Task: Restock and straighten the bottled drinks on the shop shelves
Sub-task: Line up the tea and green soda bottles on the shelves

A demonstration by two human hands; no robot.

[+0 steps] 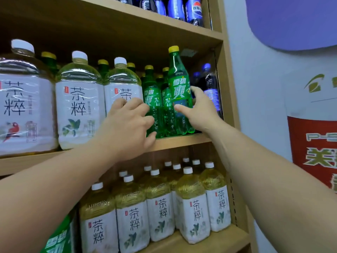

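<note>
A tall green soda bottle [179,84] with a yellow cap stands at the front of the middle shelf [182,141]. My right hand [198,108] wraps around its lower half, thumb in front, fingers behind. Just to its left stand more green soda bottles [152,99], several rows deep. My left hand [125,125] rests in front of them with fingers spread, touching the leftmost green bottle and overlapping a large tea bottle [123,84]. It holds nothing.
Big white-capped tea bottles [79,101] fill the left of the middle shelf. Dark cola bottles [209,86] stand against the right shelf wall [228,79]. Smaller tea bottles [160,203] crowd the shelf below; blue cola bottles [193,10] sit above.
</note>
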